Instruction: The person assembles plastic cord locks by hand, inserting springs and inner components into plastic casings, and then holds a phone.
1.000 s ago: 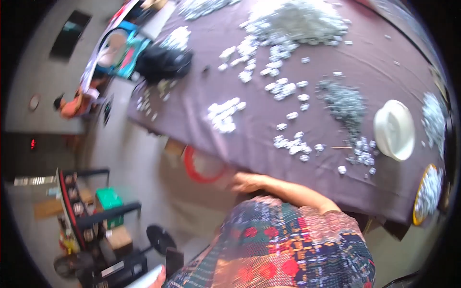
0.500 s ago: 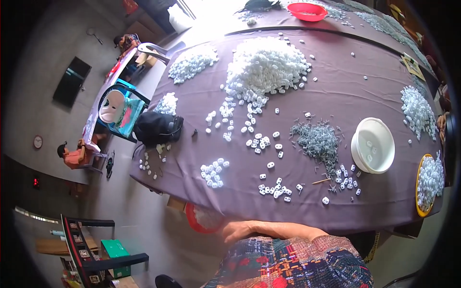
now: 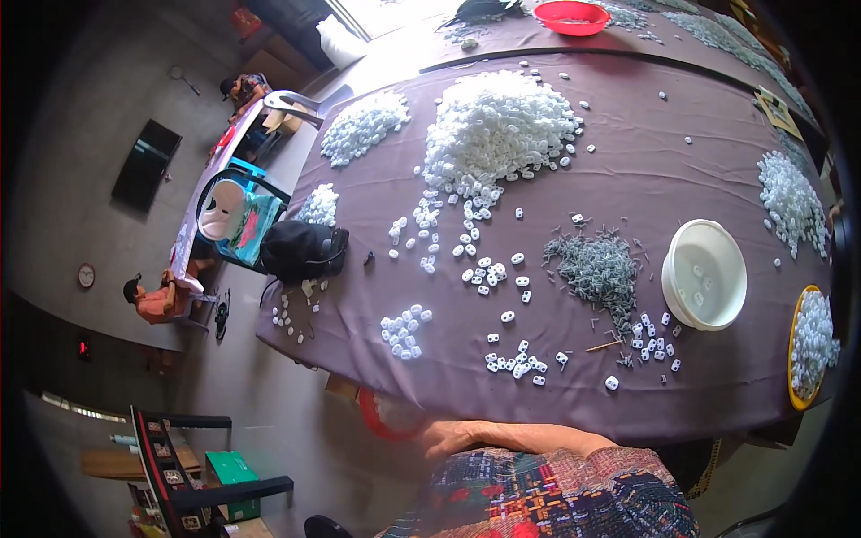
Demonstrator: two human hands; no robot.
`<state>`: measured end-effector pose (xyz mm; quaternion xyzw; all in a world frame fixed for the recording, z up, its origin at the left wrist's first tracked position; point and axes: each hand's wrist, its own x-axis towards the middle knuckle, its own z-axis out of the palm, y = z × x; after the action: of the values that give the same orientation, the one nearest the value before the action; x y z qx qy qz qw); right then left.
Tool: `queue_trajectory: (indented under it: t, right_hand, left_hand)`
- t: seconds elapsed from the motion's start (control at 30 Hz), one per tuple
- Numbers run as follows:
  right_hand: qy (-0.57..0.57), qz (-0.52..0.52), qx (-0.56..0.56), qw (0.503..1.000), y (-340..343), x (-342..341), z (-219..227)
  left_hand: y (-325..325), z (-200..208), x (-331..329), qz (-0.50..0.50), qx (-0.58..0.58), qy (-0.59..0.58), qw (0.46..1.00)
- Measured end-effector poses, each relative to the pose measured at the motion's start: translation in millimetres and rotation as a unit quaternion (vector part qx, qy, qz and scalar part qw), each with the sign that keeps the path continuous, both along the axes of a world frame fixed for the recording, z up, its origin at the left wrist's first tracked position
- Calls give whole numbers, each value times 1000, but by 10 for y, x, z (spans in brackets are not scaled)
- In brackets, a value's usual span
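Note:
My right forearm crosses my lap below the table edge, with my right hand (image 3: pixel 448 438) at its left end, beside a red basin (image 3: pixel 384 420) holding pale pieces under the table. Its fingers bend downward and are blurred, so their grip is unclear. My left hand does not show. On the brown tablecloth (image 3: pixel 484 394) above lie small white two-holed plastic pieces (image 3: pixel 516 360), loose and in a cluster (image 3: pixel 406 332). Right of them is a heap of small grey screws or pins (image 3: pixel 594 269), with a thin wooden stick (image 3: pixel 604 345) at its lower edge.
A large white heap (image 3: pixel 498 125) fills the far middle. A white tub (image 3: pixel 704 273) with a few pieces stands right, near a full yellow tray (image 3: pixel 812 345). A black bag (image 3: pixel 303 251) sits at the left edge. Two people sit at another table, far left; a chair (image 3: pixel 179 466) stands lower left.
The whole view has shifted slightly, so the table and room appear a little farther right. My right hand stays low by the red basin; nothing on the table has visibly moved.

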<state>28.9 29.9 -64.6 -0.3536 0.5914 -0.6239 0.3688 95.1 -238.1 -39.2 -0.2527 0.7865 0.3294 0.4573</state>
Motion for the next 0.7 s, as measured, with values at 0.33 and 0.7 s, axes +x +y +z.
queue_trajectory:
  t: [0.33, 0.7]
  right_hand:
    - [2, 0, 9, 1000, -26, 32, -98]
    - [24, 1, -8, 1000, -10, -11, -64]
  left_hand:
    - [-72, 388, 237, 9, -2, -17, 1000]
    - [-183, 750, 740, 55, -6, -45, 997]
